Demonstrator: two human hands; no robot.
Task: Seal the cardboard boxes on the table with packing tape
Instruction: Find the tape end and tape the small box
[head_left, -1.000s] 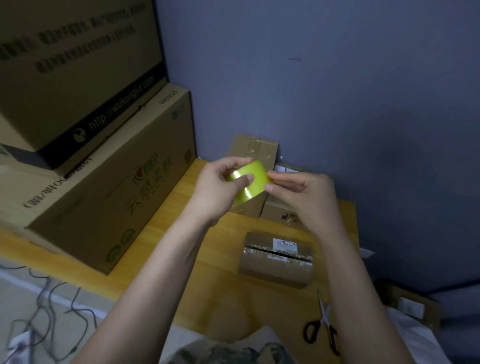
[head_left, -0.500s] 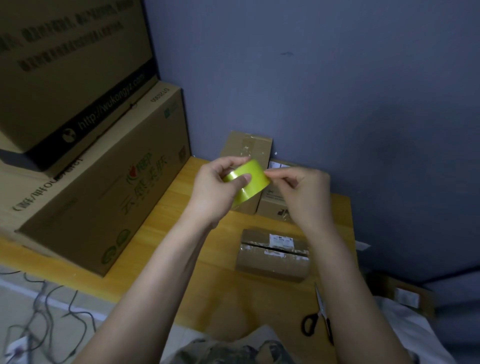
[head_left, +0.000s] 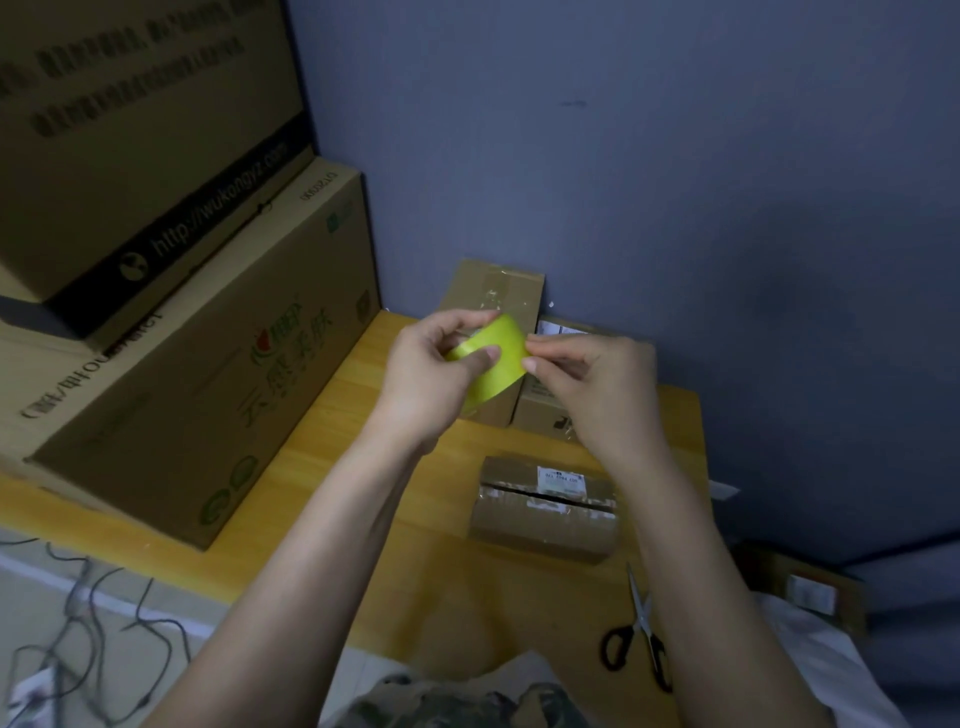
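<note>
Gripping tape roll (head_left: 494, 344), left hand (head_left: 430, 382) meets right hand (head_left: 597, 387) pinching its edge above small box (head_left: 543, 517).

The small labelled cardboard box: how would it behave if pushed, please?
The small brown cardboard box is compact, so probably light. Lying flat on the yellow wooden table, it should slide, not roll. Its open top seam may flex.

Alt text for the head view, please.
The left hand grips a yellow-green tape roll above a wooden table while the right hand picks at its edge. Below lie a small cardboard box, its top seam open, and black-handled scissors.
</note>
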